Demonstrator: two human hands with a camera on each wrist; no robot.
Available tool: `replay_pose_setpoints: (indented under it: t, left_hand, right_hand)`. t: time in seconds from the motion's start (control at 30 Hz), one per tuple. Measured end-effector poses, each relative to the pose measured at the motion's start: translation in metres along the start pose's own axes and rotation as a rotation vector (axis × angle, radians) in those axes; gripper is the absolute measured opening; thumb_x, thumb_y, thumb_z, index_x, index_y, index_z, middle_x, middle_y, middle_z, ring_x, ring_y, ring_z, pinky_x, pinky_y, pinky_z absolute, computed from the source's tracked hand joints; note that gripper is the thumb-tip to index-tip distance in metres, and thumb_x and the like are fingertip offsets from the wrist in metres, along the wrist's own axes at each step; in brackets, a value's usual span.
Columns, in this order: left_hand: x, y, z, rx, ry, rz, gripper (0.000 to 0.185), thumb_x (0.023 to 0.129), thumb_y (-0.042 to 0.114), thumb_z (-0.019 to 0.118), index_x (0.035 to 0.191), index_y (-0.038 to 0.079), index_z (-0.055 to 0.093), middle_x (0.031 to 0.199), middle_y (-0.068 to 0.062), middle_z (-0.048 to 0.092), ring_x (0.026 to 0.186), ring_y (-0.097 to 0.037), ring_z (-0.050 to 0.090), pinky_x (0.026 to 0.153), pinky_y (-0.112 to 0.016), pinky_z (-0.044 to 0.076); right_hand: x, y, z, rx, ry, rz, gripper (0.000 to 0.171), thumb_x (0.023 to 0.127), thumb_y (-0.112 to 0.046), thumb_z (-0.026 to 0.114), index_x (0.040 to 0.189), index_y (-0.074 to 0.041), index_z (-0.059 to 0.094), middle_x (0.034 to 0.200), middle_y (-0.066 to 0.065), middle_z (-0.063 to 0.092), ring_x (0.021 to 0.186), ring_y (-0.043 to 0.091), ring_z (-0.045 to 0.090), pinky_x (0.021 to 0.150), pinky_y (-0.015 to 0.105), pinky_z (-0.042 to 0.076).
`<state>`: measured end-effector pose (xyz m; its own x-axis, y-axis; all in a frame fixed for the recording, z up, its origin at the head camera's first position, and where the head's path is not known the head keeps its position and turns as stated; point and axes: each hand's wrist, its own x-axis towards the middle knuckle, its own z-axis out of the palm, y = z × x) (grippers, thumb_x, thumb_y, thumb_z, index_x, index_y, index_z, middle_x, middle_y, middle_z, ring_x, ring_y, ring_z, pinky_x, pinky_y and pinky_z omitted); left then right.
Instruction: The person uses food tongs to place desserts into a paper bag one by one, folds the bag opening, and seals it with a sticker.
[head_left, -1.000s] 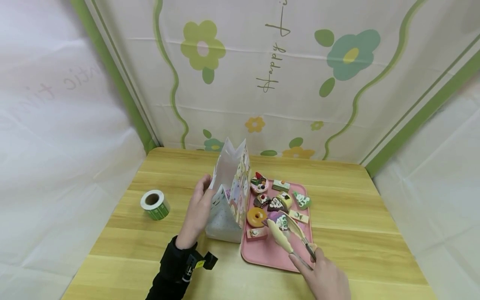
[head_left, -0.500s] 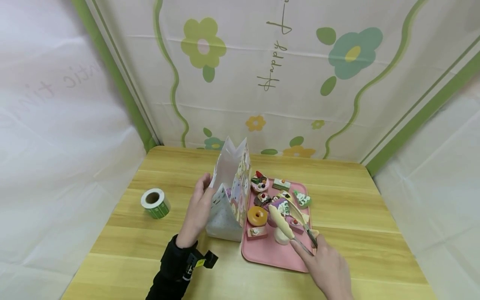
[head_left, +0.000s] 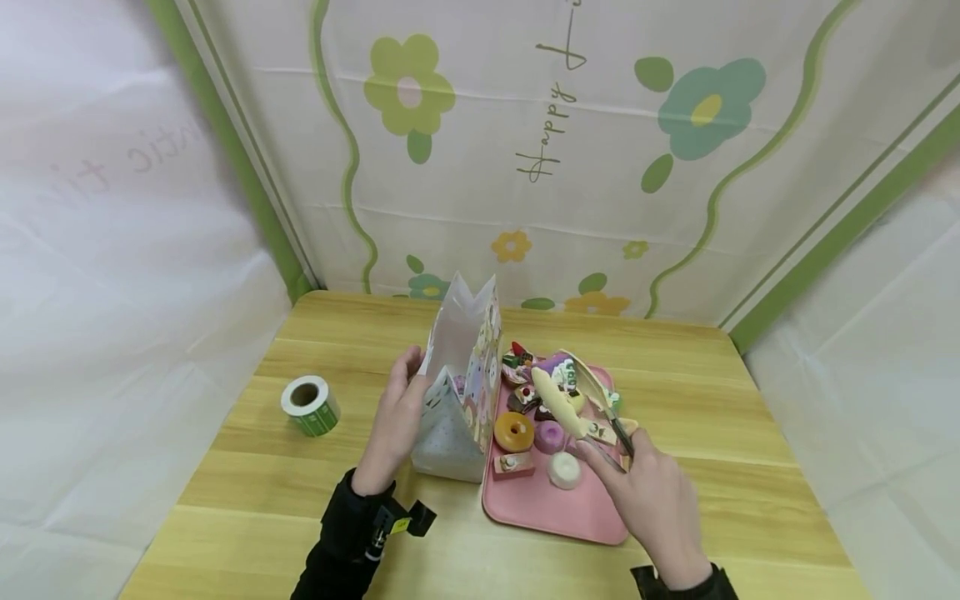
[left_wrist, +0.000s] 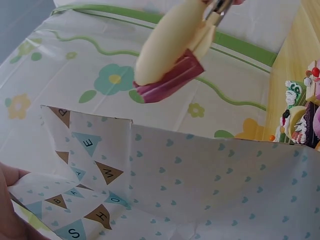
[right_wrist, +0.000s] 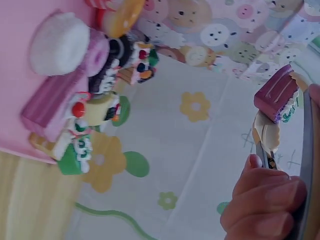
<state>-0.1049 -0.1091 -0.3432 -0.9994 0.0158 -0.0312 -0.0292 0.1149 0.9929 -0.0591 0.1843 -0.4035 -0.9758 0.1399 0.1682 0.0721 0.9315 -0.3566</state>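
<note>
My left hand [head_left: 393, 421] holds the left edge of an upright paper bag [head_left: 480, 400], whose mouth gapes upward. In the left wrist view the bag's inner wall [left_wrist: 200, 185] shows small blue hearts, and part of the hand [left_wrist: 15, 210] is at its edge. My right hand [head_left: 656, 492] grips metal tongs with cream tips [head_left: 557, 404]. Pinched between those tips is a toy cake slice [right_wrist: 276, 94], purple with white and green topping, raised above the tray. A pink tray [head_left: 555, 517] below carries several toy sweets, among them an orange donut [head_left: 513, 432].
A roll of green labels [head_left: 311, 407] stands on the wooden table [head_left: 225, 500], left of the bag. On the tray are also a white round sweet [head_left: 564, 471] and a purple ring [head_left: 550, 437]. A flowered curtain [head_left: 480, 167] hangs behind the table.
The right hand's tongs have taken hold of the purple cake slice and lifted it up and away from the tray's middle, uncovering the white sweet and purple ring. The left hand has stayed on the bag.
</note>
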Motion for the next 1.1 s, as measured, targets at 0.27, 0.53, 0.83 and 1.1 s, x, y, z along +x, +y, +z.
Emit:
replay_pose_setpoints:
  t: [0.27,0.53,0.83,1.1]
  left_hand:
    - [-0.004,0.011,0.000,0.014,0.001,-0.012,0.051,0.096,0.017,0.033,0.141,0.003,0.014,0.142,-0.014,0.020,0.128,-0.022,0.022,0.102,-0.041,0.018]
    - [0.004,-0.001,0.001,0.015,-0.011,-0.001,0.050,0.097,0.022,0.034,0.141,0.007,0.017,0.141,-0.010,0.025,0.126,-0.019,0.025,0.101,-0.041,0.021]
    - [0.010,-0.020,0.005,0.054,0.000,0.028,0.050,0.097,0.031,0.029,0.143,0.018,0.015,0.143,-0.001,0.022,0.128,-0.013,0.023,0.102,-0.038,0.020]
    - [0.010,-0.017,0.002,0.123,0.069,0.014,0.048,0.096,0.026,0.025,0.142,0.012,0.022,0.141,-0.006,0.027,0.128,-0.018,0.022,0.102,-0.042,0.018]
  right_hand:
    - [0.020,-0.018,-0.017,0.026,0.052,-0.074,0.066,0.074,-0.068,0.049,0.093,-0.005,0.053,0.049,0.001,0.037,0.038,0.015,0.034,0.035,0.029,0.023]
    - [0.045,-0.051,-0.040,0.084,0.094,-0.171,0.058,0.075,-0.067,0.049,0.090,-0.011,0.052,0.049,0.002,0.035,0.038,0.015,0.034,0.036,0.030,0.022]
    - [0.071,-0.095,-0.048,0.073,0.069,-0.330,0.062,0.072,-0.074,0.043,0.082,-0.013,0.049,0.051,0.000,0.037,0.041,0.015,0.035,0.035,0.031,0.025]
    - [0.084,-0.109,-0.045,-0.011,-0.051,-0.350,0.068,0.068,-0.081,0.034,0.072,-0.014,0.045,0.052,0.000,0.039,0.041,0.015,0.038,0.034,0.031,0.029]
